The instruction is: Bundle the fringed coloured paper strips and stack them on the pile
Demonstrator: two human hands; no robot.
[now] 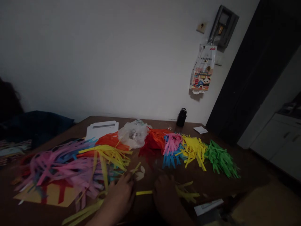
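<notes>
A dim room with a brown table (162,123) along a white wall (117,62). The landmark is a crumpled clear plastic bag (133,133) near the table's far edge.

Directly nearer the viewer than the bag, a person's two bare hands rest low over the tabletop, a short gap between them. A flat yellow strip (144,192) bridges that gap, from the left hand (123,190) to the right hand (164,191). The fingers of both bend downward; shadow and blur hide the fingertips, so whether they pinch the strip cannot be told. Loose yellow ends (188,192) fan out past the right hand, nearer and to the right of the bag.

Left of the bag lie white papers (103,130); nearer on that side, a yellow bundle (110,152) and a tangled pink-purple heap (70,166) crowd the left hand. Right of the bag, fringed bundles run in a row: red-orange (156,138), pink (173,142) above blue (171,160), yellow (194,150), then green (219,158) towards the right edge. Brown tabletop shows between that row and the right hand, leaving more room than on the left.
</notes>
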